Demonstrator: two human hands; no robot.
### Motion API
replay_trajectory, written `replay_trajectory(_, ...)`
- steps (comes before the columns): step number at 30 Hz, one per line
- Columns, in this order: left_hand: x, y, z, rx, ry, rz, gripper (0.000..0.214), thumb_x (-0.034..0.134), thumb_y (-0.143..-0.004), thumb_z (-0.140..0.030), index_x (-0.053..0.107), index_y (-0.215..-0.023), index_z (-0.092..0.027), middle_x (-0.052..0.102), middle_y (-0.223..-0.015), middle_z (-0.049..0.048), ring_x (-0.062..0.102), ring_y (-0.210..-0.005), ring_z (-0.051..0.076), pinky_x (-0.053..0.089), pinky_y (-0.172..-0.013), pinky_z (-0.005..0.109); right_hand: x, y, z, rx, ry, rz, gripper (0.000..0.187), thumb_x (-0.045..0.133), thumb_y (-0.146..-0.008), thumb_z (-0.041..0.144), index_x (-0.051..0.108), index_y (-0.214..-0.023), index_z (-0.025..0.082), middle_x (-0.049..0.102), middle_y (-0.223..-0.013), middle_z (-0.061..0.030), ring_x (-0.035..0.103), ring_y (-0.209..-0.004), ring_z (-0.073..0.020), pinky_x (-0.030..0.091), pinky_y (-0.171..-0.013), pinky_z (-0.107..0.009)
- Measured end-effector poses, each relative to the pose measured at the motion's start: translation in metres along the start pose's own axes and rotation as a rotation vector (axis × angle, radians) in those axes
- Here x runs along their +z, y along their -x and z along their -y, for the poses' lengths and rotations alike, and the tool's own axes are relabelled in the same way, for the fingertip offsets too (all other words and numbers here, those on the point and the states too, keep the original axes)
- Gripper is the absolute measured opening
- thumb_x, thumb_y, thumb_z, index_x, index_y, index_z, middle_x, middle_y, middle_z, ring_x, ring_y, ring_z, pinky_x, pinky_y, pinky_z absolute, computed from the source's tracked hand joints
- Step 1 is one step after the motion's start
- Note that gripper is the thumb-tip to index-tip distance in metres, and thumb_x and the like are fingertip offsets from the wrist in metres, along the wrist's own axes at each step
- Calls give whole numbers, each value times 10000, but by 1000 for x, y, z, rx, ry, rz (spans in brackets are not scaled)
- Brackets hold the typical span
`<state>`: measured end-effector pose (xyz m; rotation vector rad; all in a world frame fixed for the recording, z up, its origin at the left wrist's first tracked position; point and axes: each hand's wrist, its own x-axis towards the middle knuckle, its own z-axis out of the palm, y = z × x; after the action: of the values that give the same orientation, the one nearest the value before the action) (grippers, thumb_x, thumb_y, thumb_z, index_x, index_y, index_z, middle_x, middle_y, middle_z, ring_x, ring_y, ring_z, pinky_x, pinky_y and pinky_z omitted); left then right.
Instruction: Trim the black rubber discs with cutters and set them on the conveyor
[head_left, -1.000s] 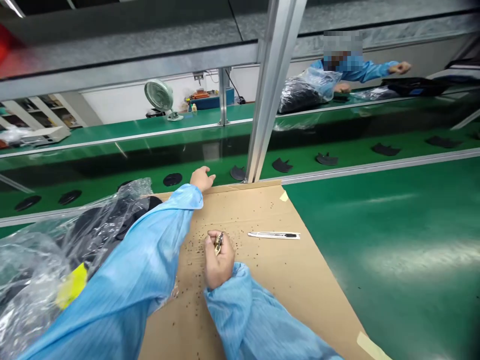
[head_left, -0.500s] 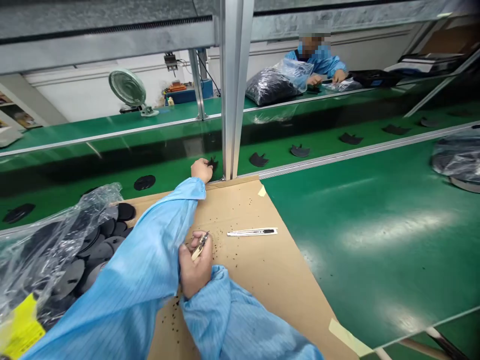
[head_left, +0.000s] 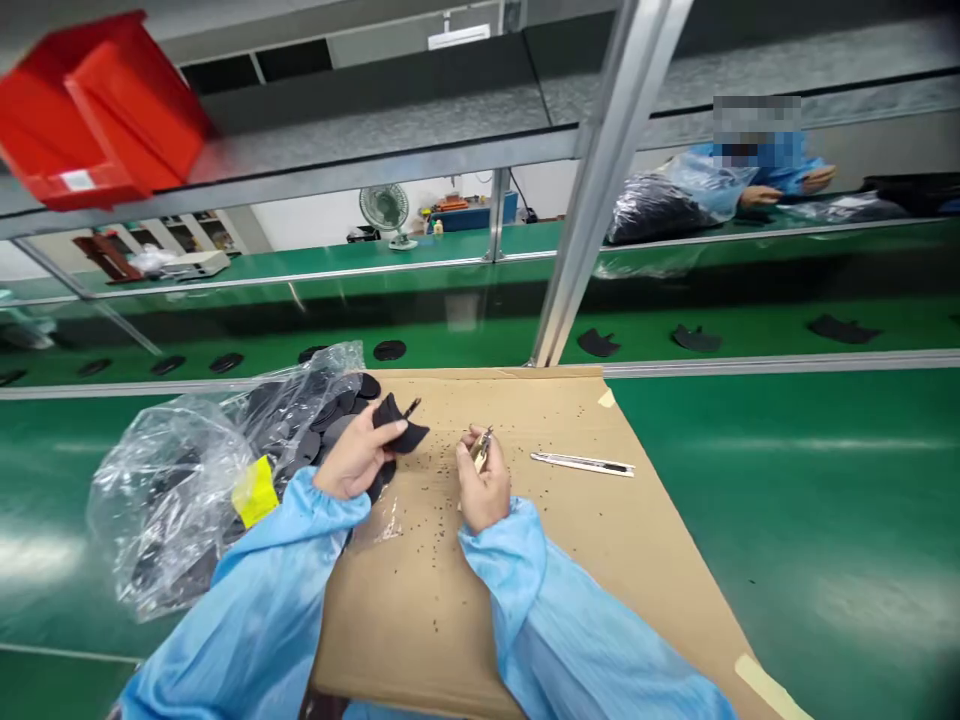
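My left hand (head_left: pixel 352 455) is closed on a flat black piece (head_left: pixel 397 425) with a small tab, held just above the brown cardboard sheet (head_left: pixel 525 560). My right hand (head_left: pixel 484 490) is closed round small metal nippers (head_left: pixel 480 448), their tip pointing up and away from me. The two hands are a short gap apart over the cardboard, which is strewn with several tiny dark offcuts (head_left: pixel 442 470). A clear plastic bag (head_left: pixel 195 470) full of black discs lies at my left, touching the left hand's side.
A slim utility knife (head_left: pixel 581 463) lies on the cardboard right of my hands. Black pieces (head_left: pixel 694 338) ride the green conveyor beyond an aluminium post (head_left: pixel 592 210). A red bin (head_left: pixel 97 110) sits on the shelf overhead. A co-worker's hand (head_left: pixel 757 195) rests by another bag across the line.
My left hand has drawn back from the conveyor by the post to the cardboard, now gripping a black piece. The right hand stays on the nippers. The view has swung left and up.
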<state>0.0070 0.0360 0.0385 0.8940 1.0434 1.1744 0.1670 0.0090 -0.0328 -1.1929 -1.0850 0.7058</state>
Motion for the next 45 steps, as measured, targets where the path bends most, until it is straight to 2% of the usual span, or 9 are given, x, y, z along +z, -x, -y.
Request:
replay_trajectory(3, -16, 18, 23, -48, 233, 30, 380, 739, -644, -152, 557, -977, -188, 635, -952, 22, 627, -843, 141, 522, -741, 261, -6, 4, 11, -215, 141, 164, 317, 506, -848, 288, 524, -1145, 176, 573, -1012, -95, 554, -951, -208, 445, -874, -372)
replay_trajectory(7, -21, 20, 38, -25, 434, 95, 327, 700, -710, -156, 564, -1006, -181, 639, -1015, 44, 607, -970, 177, 481, -893, 327, -10, 6, 19, -412, 365, 310, 315, 505, -853, 258, 545, -1154, 179, 561, -958, -89, 531, -906, -213, 454, -828, -366)
replay_trajectory(10, -22, 21, 40, -98, 437, 175, 279, 670, -762, -209, 534, -1004, -187, 645, -884, 52, 632, -863, 194, 502, -830, 395, -10, 4, 16, -495, 494, 348, 339, 511, -847, 250, 542, -1172, 162, 573, -944, -94, 526, -881, -218, 457, -816, -362)
replay_trajectory(12, -22, 23, 39, -142, 421, 189, 282, 675, -760, -214, 515, -990, -191, 624, -767, 31, 633, -753, 176, 517, -763, 389, -10, 2, 13, -529, 548, 370, 341, 512, -844, 243, 541, -1174, 161, 589, -945, -93, 534, -872, -218, 458, -817, -357)
replay_trajectory(16, -22, 24, 39, -182, 404, 136, 281, 692, -741, -217, 504, -946, -189, 526, -591, -34, 561, -545, 112, 518, -640, 315, -11, 0, 13, -564, 608, 414, 313, 502, -853, 248, 550, -1154, 174, 612, -924, -83, 558, -836, -211, 462, -797, -344)
replay_trajectory(18, -22, 23, 40, -199, 398, 131, 289, 694, -739, -228, 504, -953, -190, 501, -561, -46, 533, -502, 100, 507, -602, 288, -11, 0, 14, -578, 629, 432, 303, 497, -862, 257, 554, -1148, 177, 616, -908, -79, 565, -822, -205, 461, -789, -334)
replay_trajectory(31, -21, 21, 44, -205, 427, 88, 254, 691, -745, -266, 467, -801, -161, 560, -606, -7, 535, -497, 110, 510, -604, 315, -12, 4, 15, -632, 721, 476, 297, 495, -874, 279, 571, -1141, 172, 604, -836, -70, 554, -764, -192, 441, -742, -301)
replay_trajectory(38, -19, 23, 45, -222, 460, 72, 223, 669, -767, -251, 467, -778, -159, 552, -610, -5, 518, -499, 98, 502, -597, 294, -13, 5, 13, -673, 773, 448, 339, 500, -829, 189, 574, -1160, 186, 595, -812, -54, 537, -737, -188, 427, -720, -293)
replay_trajectory(45, -16, 25, 46, -224, 504, 74, 188, 642, -792, -255, 483, -776, -155, 543, -605, -8, 492, -483, 88, 489, -591, 288, -12, 6, 16, -625, 722, 463, 362, 488, -793, 147, 584, -1140, 189, 579, -796, -44, 537, -735, -183, 437, -728, -288)
